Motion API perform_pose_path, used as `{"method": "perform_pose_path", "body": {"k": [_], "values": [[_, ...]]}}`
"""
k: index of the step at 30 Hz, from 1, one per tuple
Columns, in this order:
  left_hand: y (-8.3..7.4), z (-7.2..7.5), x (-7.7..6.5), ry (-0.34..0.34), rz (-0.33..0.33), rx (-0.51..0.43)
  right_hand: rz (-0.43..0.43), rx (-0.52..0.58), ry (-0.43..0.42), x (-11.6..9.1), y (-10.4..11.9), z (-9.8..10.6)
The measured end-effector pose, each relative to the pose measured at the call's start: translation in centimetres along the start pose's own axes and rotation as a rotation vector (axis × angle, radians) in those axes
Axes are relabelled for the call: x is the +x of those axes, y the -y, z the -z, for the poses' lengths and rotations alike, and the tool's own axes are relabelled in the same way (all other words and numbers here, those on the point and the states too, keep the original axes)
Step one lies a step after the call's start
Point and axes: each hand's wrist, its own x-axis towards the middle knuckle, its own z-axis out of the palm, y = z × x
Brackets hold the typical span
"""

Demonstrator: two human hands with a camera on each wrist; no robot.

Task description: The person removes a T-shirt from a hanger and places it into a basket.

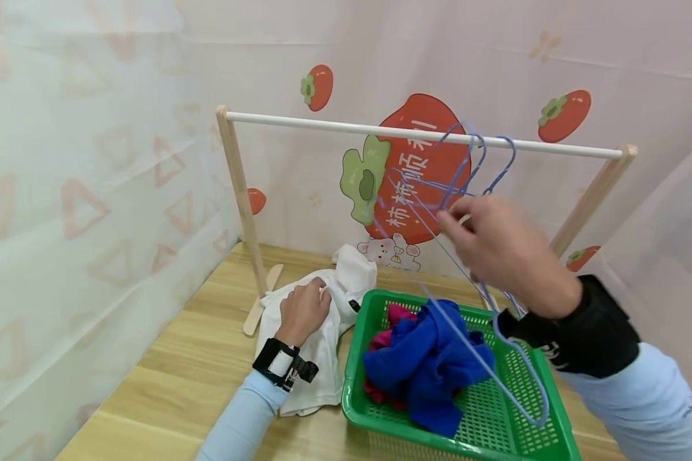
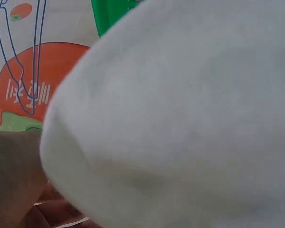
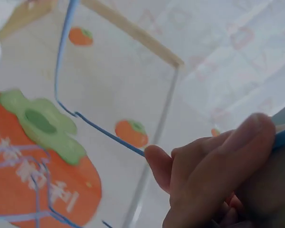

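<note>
My right hand (image 1: 498, 246) is raised in front of the rack and grips a blue wire hanger (image 3: 109, 134) near its hook, between thumb and fingers. The hanger slants down over the basket, blurred in the head view. Low on the left, my left hand (image 1: 305, 310) holds a white shirt (image 1: 305, 390) that lies crumpled on the table, with a small black label near its neck. White cloth fills most of the left wrist view and hides much of that hand's fingers.
A rack with a white rod (image 1: 323, 125) and wooden legs stands behind, with blue hangers (image 1: 513, 153) on its right half. The green basket (image 1: 354, 384) holds a blue garment (image 1: 432, 358) and a dark pink one (image 1: 380, 339). A patterned curtain hangs at the back and left.
</note>
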Motion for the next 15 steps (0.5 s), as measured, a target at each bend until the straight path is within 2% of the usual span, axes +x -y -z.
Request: {"method": "perform_pose_path", "body": {"k": [4, 10, 15], "values": [[0.7, 0.5, -0.3, 0.044, 0.012, 0.036, 0.025, -0.056, -0.095, 1.8, 0.1, 1.0], [2.0, 0.9, -1.1, 0.112, 0.010, 0.057, 0.044, -0.050, -0.123, 6.0, -2.4, -1.8], [2.9, 0.8, -1.6, 0.224, 0.012, 0.058, 0.027, -0.059, -0.132, 7.3, -5.6, -3.2]]}}
